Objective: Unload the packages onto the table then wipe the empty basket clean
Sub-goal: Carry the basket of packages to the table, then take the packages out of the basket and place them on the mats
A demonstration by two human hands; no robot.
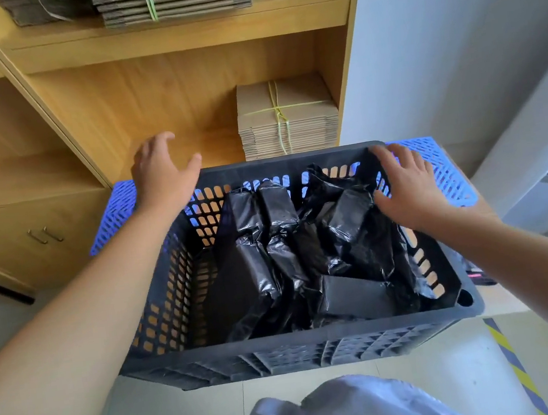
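Note:
A dark grey slotted plastic basket [303, 348] fills the middle of the view, holding several packages wrapped in black plastic [309, 254]. It sits on a blue perforated crate [441, 173] whose rim shows at both far corners. My left hand [164, 172] hovers open over the basket's far left corner, fingers spread, holding nothing. Over the far right corner my right hand [407, 184] is open too, palm down, fingertips at the rim and thumb near a black package.
A wooden shelf unit [148, 95] stands right behind the basket, with a tied stack of flat cardboard [286, 119] on its lower shelf. A white wall [451, 30] is on the right. Pale floor and yellow-black hazard tape [512, 361] lie below.

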